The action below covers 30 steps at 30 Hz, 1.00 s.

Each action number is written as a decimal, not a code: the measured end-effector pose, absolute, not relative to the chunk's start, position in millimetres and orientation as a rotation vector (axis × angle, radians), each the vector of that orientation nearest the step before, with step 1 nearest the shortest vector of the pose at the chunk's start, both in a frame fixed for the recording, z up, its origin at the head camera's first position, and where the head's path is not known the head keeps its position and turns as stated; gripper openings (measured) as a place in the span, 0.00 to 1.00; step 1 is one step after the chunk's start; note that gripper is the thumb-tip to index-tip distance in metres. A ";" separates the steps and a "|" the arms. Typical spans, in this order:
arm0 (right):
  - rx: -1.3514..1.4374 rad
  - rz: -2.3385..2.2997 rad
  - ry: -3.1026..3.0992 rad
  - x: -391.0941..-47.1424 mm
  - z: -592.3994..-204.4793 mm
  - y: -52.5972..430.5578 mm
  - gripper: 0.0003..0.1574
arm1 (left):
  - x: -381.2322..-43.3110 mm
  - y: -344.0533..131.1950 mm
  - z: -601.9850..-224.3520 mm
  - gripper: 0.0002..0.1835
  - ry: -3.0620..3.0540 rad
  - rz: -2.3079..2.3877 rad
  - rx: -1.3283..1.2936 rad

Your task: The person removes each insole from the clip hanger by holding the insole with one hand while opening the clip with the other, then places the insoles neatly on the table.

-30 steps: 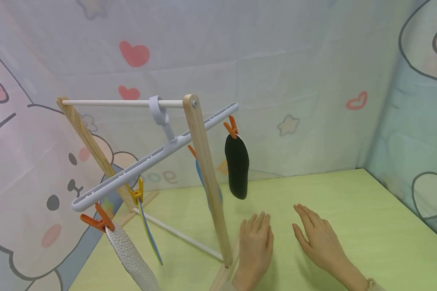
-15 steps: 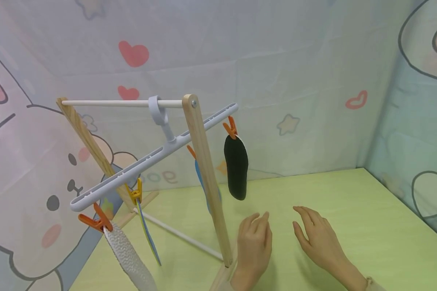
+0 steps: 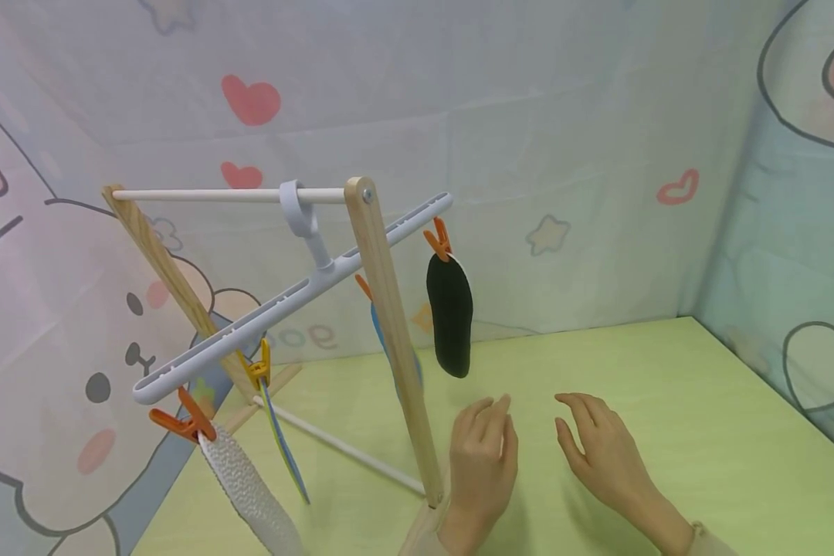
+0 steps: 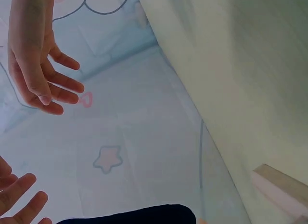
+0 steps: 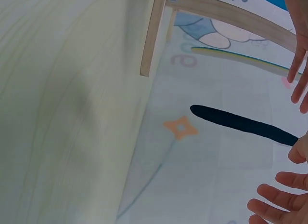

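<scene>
1. The black insole (image 3: 449,315) hung at the far end of the white hanger (image 3: 264,315), above the desk (image 3: 618,363), pinched at its top by an orange clip (image 3: 441,241). One pinch near the tip presumably served to let it dangle free, touching neither the post nor the desk.
2. Its long axis ran close to vertical, the lower tip pointing down and leaning slightly right in the head view. The dark face was turned toward the camera, with a thin pale edge at the upper right.
3. The hanger's hook looped over the stand's white rod (image 3: 201,196), and its bar ran from near left to far right, so the hung pieces sat on both sides; this probably helped it balance.
4. A white fluffy piece (image 3: 250,486) slanted down to the right from the near end, while a thin striped piece (image 3: 283,440) hung edge-on from a yellow clip (image 3: 259,371). A blue piece (image 3: 378,327) was mostly hidden by the wooden post (image 3: 392,332).
5. The left hand (image 3: 483,471) hovered beside the post's foot, below the insole, its grip loosely bent around nothing.
6. The right hand (image 3: 603,455) hovered farther right, its grip relaxed, fingers apart from thumb, without contact. Both hands seemed held away so as not to disturb the hanger.
</scene>
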State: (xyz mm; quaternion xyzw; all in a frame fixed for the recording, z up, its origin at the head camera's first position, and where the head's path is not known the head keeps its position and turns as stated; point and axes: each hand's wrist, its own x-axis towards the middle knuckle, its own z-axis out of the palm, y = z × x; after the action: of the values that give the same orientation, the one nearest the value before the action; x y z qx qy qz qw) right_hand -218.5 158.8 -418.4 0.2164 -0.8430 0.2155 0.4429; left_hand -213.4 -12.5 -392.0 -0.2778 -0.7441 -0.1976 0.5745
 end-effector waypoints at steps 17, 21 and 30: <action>0.541 0.581 -2.043 -225.1 -414.6 153.9 0.11 | -219.3 -7.7 -366.9 0.12 -1.837 -0.662 -0.567; 0.533 0.581 -2.034 -225.9 -413.9 153.4 0.10 | -220.8 -7.1 -365.6 0.12 -1.840 -0.682 -0.560; 0.507 0.610 -2.038 -226.2 -410.2 152.8 0.09 | -227.9 -5.2 -370.5 0.12 -1.863 -0.745 -0.512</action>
State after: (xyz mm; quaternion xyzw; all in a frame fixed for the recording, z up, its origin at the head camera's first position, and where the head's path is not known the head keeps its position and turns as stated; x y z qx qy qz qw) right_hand -226.2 152.8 -410.2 0.2059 -0.8278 0.2477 0.4594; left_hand -227.9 -5.2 -370.5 -0.2125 -0.7738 -0.3093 0.5104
